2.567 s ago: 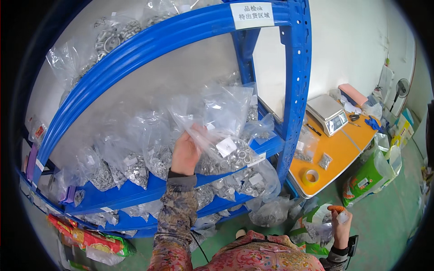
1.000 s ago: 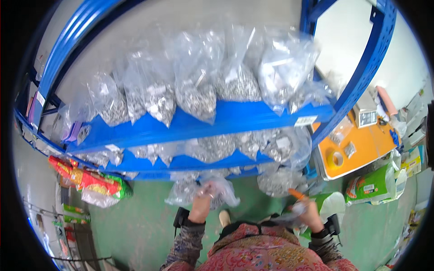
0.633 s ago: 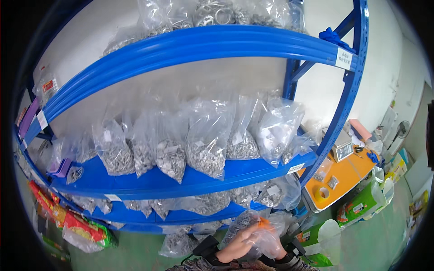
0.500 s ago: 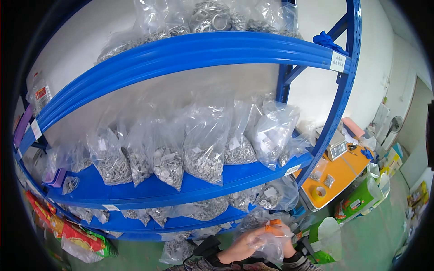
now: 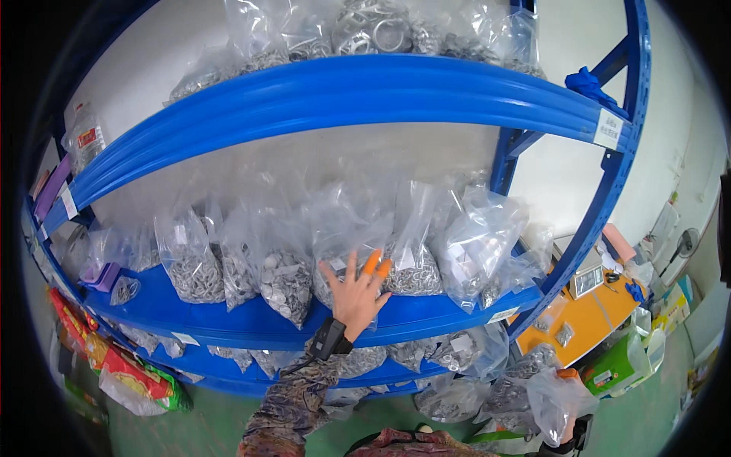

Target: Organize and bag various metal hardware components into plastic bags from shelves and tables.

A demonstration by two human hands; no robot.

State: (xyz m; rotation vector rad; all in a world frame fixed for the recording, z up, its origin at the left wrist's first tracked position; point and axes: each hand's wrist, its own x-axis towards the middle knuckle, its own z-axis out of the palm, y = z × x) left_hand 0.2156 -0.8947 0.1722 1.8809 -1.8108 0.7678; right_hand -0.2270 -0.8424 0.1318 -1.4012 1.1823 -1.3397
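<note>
A blue metal shelving rack (image 5: pixel 365 91) is seen with curved-looking boards. The middle board (image 5: pixel 251 324) is packed with a row of clear plastic bags of small silvery metal parts (image 5: pixel 283 278), stood side by side and touching. More such bags (image 5: pixel 365 27) are piled on the top board, others on the lower board (image 5: pixel 457 354).

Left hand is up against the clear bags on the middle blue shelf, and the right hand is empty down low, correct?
Not quite. The head view shows the right hand holding a clear bag of metal parts. The left hand does rest against the clear bags on the middle blue shelf.
</note>
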